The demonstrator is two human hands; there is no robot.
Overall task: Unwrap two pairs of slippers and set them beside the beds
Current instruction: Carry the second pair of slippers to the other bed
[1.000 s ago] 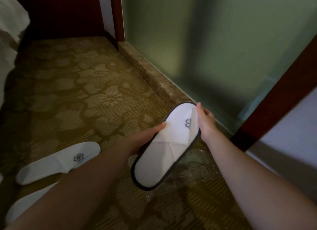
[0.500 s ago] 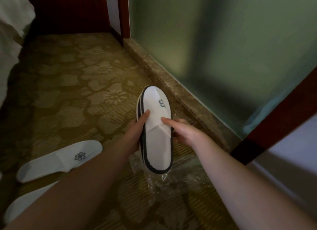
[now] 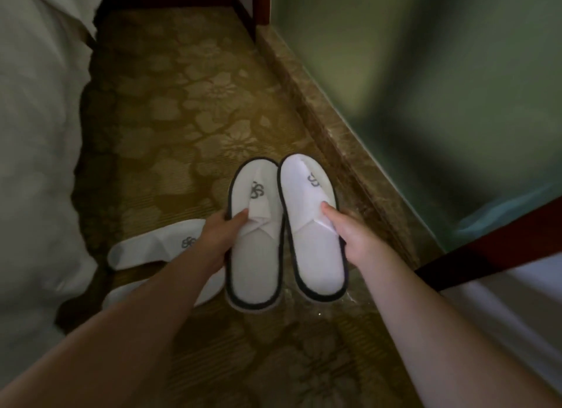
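At the far left the white bedding (image 3: 36,139) hangs down to the patterned carpet (image 3: 182,109). Just beside it on the carpet lie two flat white slippers: the farther floor slipper (image 3: 152,246) shows a grey looped emblem, and the nearer floor slipper (image 3: 121,298) is largely hidden under the left forearm. Their long axes run roughly crosswise to the view, toes toward the right.

The left hand (image 3: 217,237) is closed on the outer edge of the left held slipper (image 3: 254,255), thumb pressed on top of its folded upper. The right hand (image 3: 349,234) pinches the right held slipper (image 3: 313,243) the same way at its outer edge, thumb on top. Both held slippers are dark-trimmed, side by side and nearly touching, long axes pointing away from the person, toes forward. Each carries the same grey looped emblem; no lettering is legible.

Under them the clear plastic wrapper (image 3: 340,307) glints on the carpet near the stone sill (image 3: 319,112). Judging from this, the pair is unwrapped and must go down beside a bed; the bedding lies to the left, nearer the left hand.
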